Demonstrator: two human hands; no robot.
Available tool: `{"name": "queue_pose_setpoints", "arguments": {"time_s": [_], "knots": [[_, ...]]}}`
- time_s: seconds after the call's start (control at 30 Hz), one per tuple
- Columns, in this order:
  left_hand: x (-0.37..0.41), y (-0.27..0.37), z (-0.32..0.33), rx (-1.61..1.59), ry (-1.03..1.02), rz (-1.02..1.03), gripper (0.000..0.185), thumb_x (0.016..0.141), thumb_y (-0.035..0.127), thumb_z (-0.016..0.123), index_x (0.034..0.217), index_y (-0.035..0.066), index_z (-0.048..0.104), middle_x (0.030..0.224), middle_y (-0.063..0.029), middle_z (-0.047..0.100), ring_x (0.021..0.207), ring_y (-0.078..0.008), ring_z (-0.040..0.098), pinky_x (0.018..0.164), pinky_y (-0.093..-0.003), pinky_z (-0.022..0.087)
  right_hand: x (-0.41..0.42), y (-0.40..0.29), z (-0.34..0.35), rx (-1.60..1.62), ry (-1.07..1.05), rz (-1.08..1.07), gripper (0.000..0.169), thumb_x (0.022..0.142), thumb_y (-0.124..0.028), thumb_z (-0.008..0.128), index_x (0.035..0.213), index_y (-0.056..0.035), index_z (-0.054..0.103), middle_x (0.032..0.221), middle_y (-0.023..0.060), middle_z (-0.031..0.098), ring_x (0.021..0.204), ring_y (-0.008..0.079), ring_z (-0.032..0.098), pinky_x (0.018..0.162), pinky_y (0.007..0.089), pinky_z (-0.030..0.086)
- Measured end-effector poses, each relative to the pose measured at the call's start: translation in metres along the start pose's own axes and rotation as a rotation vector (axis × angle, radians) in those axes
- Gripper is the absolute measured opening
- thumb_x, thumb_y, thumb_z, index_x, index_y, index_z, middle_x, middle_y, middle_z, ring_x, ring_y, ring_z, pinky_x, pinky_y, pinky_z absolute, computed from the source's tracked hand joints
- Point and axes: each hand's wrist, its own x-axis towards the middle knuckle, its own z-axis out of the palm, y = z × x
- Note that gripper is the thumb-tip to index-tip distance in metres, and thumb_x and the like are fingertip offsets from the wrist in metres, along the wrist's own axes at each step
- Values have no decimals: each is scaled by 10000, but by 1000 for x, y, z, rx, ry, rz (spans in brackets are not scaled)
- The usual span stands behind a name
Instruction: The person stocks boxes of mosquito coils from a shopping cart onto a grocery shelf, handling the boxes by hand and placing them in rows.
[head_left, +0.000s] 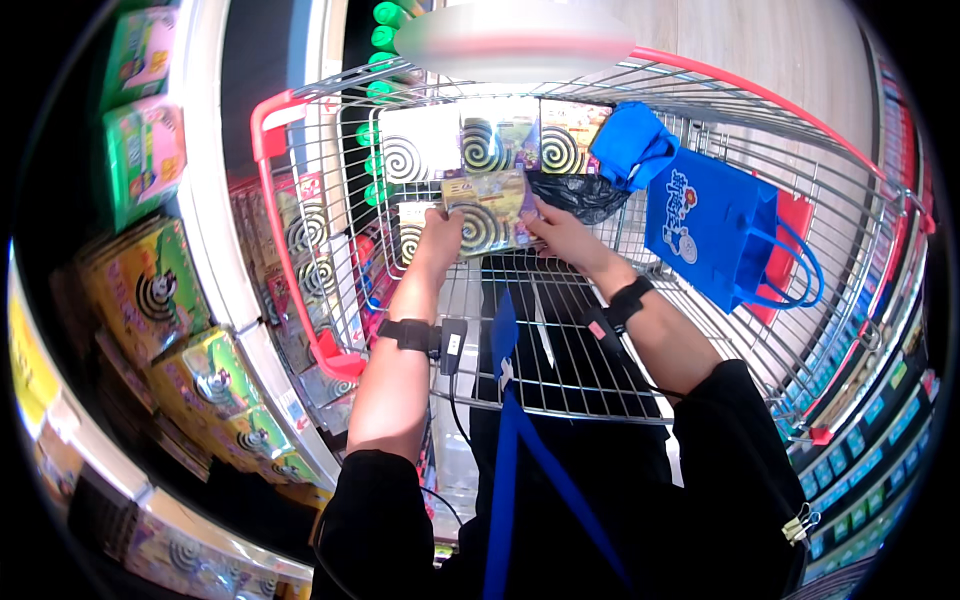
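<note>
Between my left hand (445, 234) and my right hand (559, 234) is a flat mosquito coil box (487, 212), gripped at its two ends. It bears a dark spiral picture and a shiny wrap. Beneath my hands is the wire shopping cart (570, 379). Several similar boxes line its far side, among them a glare-whitened box (420, 142), a middle box (499, 139) and a right-hand box (574, 139). Another spiral-printed box (410, 234) lies partly hidden behind my left hand. Beyond my right hand sits a crumpled black plastic bag (581, 196).
A folded blue cloth (634, 146) and a blue tote bag (705, 225) with printing lie on the cart's right side. Shelves of coil boxes (154, 289) stand close on the left. Stocked shelves (855, 450) run along the right. A blue lanyard (504, 480) hangs before me.
</note>
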Motion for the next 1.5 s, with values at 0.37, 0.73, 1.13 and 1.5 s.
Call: {"name": "queue_pose_setpoints", "arguments": {"time_s": [0.37, 0.73, 1.13, 1.5], "knots": [[-241, 47, -40, -313, 271, 256, 416, 1033, 314, 495, 1319, 22, 422, 961, -180, 653, 713, -192, 662, 583, -347, 526, -181, -122, 52, -327, -195, -418, 642, 1014, -270, 600, 1557, -89, 310, 867, -58, 578, 606, 16, 440, 478, 193, 350], [-457, -100, -160, -993, 563, 860, 458, 1063, 197, 480, 1440, -14, 329, 1123, -103, 650, 959, -114, 637, 789, -257, 518, -348, -123, 274, -384, -679, -532, 754, 990, -172, 633, 1588, -70, 185, 669, -37, 523, 540, 48, 487, 493, 217, 424], [-687, -265, -213, -745, 1245, 786, 447, 1049, 237, 480, 1397, -42, 454, 1266, -106, 596, 1147, -158, 574, 1003, -295, 430, -495, -6, 457, -340, -954, -913, 560, 1023, -221, 574, 1519, -46, 381, 735, 7, 590, 654, 52, 539, 581, 220, 431], [-699, -275, -318, -572, 1382, 922, 524, 1011, 311, 595, 1352, -36, 403, 1243, -125, 577, 1092, -183, 556, 979, -348, 415, -464, -40, 615, -426, -917, -1064, 460, 967, -299, 582, 1309, 8, 576, 935, 247, 698, 911, 437, 664, 796, 418, 535]]}}
